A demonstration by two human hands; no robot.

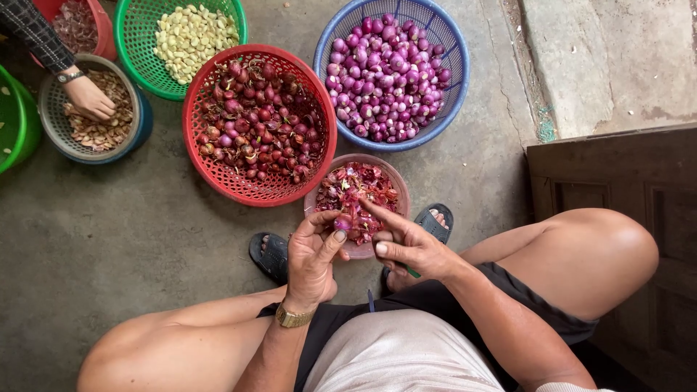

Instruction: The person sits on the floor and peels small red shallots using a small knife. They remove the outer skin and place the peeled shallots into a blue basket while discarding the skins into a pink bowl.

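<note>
Resting between left hand (311,258) fingers (335,241) (thumb-side) — a shallot (343,223).

This looks like the doorstep or yard of a home, used for sorting produce on a bare concrete floor (109,239). Around a red basket (259,123) of unpeeled shallots stand other plastic baskets, and a dark wooden door (617,189) lies well to its right.

Red basket (218,174) of dark red shallots (258,120); blue basket (454,80) of purple peeled shallots (385,76); green basket (134,43) of pale yellow cloves (190,36); pink bowl (399,189) of reddish skins (359,189)
</note>
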